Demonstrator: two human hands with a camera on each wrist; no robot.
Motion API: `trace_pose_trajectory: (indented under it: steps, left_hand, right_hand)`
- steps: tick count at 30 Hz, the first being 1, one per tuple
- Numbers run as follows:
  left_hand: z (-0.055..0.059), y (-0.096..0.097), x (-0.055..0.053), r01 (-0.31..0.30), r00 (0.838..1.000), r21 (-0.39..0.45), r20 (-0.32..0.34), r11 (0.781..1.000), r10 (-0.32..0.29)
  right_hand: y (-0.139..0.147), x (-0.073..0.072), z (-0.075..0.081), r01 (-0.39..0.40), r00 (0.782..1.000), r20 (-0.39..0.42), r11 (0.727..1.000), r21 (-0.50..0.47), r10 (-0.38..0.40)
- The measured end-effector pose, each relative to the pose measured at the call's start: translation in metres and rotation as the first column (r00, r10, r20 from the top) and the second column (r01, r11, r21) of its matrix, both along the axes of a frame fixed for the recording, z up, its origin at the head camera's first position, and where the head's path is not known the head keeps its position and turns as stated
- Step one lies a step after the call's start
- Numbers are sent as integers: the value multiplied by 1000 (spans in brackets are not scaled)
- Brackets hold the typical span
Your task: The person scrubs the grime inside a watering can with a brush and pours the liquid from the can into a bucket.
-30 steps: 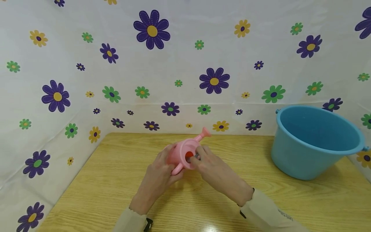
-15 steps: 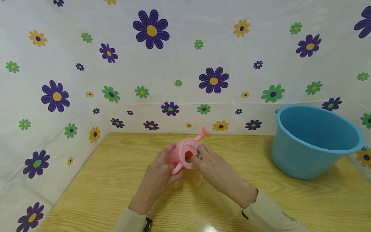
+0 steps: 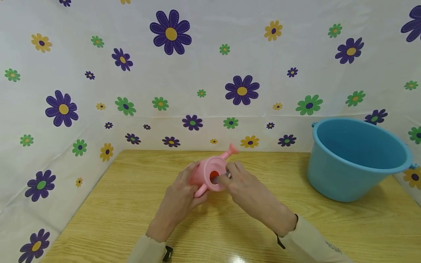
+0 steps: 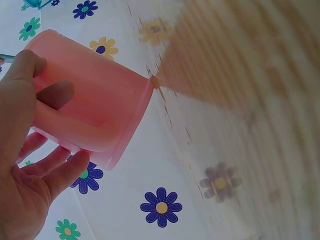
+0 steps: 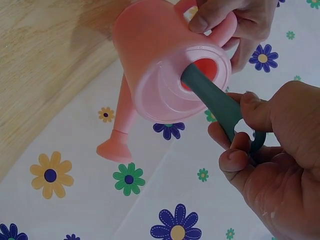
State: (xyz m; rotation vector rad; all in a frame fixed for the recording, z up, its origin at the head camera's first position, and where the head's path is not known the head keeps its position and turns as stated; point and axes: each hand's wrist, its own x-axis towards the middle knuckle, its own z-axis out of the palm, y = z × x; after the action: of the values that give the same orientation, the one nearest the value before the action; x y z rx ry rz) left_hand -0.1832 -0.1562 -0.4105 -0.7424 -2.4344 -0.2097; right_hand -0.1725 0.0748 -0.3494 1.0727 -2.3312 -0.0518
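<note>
While the pink watering can (image 5: 150, 55) stays tilted over the wooden table (image 3: 125, 190), the right hand (image 3: 248, 191) edges slightly away from its mouth, apparently drawing the teal tool (image 5: 215, 97) outward. From where I stand, right thumb and fingers pinch the tool's looped grip (its far end is hidden inside), and the left hand (image 3: 179, 199) curls round the can's handle and body.
</note>
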Motion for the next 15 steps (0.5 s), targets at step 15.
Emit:
trace_pose_trajectory:
  steps: [15]
  left_hand:
    - [2, 5, 1, -9, 1000, -7, 23, 1000, 10]
  right_hand:
    - [1, 2, 10, 28, 999, 15, 1000, 11, -28]
